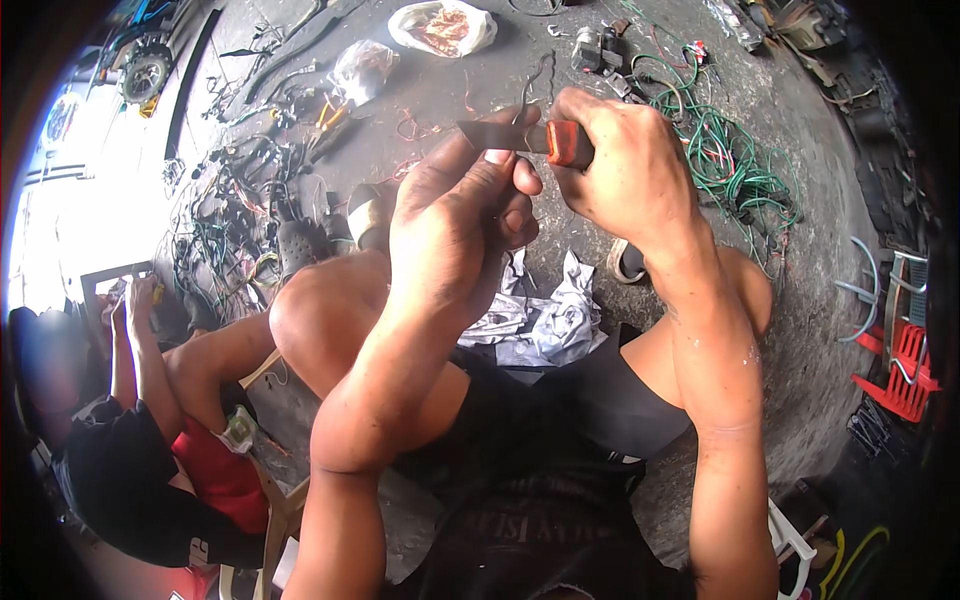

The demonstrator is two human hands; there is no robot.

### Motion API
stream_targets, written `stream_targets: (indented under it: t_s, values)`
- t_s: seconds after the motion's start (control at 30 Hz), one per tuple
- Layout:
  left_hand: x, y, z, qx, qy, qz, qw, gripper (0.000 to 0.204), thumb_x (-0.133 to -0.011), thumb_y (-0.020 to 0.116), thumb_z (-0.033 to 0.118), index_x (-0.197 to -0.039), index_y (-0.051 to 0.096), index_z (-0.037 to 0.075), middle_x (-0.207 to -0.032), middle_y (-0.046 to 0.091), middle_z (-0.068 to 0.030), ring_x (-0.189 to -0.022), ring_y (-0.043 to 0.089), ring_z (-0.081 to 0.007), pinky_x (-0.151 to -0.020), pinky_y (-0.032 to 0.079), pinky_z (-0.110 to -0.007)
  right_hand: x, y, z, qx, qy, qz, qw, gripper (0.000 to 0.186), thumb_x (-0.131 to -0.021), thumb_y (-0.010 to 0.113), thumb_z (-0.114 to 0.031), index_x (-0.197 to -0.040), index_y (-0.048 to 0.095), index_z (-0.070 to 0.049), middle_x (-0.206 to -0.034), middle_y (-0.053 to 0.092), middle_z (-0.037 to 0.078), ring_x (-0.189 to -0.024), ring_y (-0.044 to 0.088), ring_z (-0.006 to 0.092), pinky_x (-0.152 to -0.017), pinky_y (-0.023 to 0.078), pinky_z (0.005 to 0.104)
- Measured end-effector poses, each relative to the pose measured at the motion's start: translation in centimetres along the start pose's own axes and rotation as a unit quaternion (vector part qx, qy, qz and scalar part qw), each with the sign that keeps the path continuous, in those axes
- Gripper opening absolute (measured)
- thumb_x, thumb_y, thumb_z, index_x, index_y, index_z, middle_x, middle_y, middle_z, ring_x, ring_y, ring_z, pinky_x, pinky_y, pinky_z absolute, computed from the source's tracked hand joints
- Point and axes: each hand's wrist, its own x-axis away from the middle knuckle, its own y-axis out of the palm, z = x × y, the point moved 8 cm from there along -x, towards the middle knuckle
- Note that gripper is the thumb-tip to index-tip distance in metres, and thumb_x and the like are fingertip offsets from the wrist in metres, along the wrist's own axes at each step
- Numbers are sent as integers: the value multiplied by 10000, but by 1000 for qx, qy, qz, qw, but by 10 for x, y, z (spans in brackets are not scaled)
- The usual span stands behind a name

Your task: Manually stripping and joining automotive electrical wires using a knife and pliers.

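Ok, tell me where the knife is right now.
In the head view, the knife is at upper centre, held by its orange handle in the right hand, its blade pointing left, close by the left hand.

One knife [535, 139], two plastic bags [362, 70], one co-worker [120, 480] — and the person's own two hands [440, 240].

head view: left fisheye of a side-by-side, head-worn pair, looking steeply down over the person's forearms [400, 345]; the fingers [485, 180] stand near the lens, the lap [530, 410] on the wearer's side of them, the floor [825, 195] farther off, beneath and beyond.
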Motion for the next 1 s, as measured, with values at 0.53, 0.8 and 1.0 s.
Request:
stream_targets:
  t_s: [0.53, 0.8, 1.0]
  values:
    - [7, -15, 12, 5, 32, 43, 999, 320, -946, 516, 80, -1240, 528, -46, -809, 572, -63, -612, 451, -81, -550, 391, -207, -10, -49, 50, 83, 111, 122, 983, 179, -763, 689, -153, -893, 645, -38, -740, 670, 173, -699, 678, 324, -632, 528, 374]
    - [4, -8, 7, -23, 29, 19, 999, 282, -919, 519, 66, -1175, 569, -39, -842, 594, -51, -579, 429, -60, -533, 366, -205, 0, 1, 0, 0, -11, -16, 1000, 210, -658, 696, -21, -825, 570, -31, -690, 608, 153, -665, 626, 351, -593, 487, 397]
    - [2, -4, 5, -36, 34, 29, 998, 257, -928, 520, 68, -1153, 589, -38, -823, 586, -40, -553, 397, -45, -523, 348, -198, -3, 3, 2, -6, 3, -15, 1000, 208, -655, 679, -14, -834, 575, -22, -702, 619, 170, -682, 632, 369, -600, 496, 413]
